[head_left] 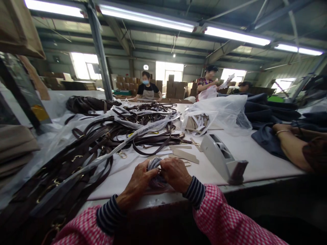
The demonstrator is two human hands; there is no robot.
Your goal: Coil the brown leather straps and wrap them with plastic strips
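Both my hands meet at the table's near edge around a coiled bundle of grey cord-like material (154,164). My left hand (138,182) grips its left side, thumb pressed towards the middle. On the other side, my right hand (176,173) pinches the bundle with bent fingers. The fingers hide much of it, so its exact kind is unclear. Just beyond the hands lie flat beige strips (185,154). To the right stands a grey tape dispenser (217,154).
Dark brown straps (97,149) with gold clasps pile up along the left and back. A clear plastic bag (222,114) sits beyond the dispenser. At right, another person's arm (291,146) rests on dark blue fabric (268,136). Two people (148,89) work farther back.
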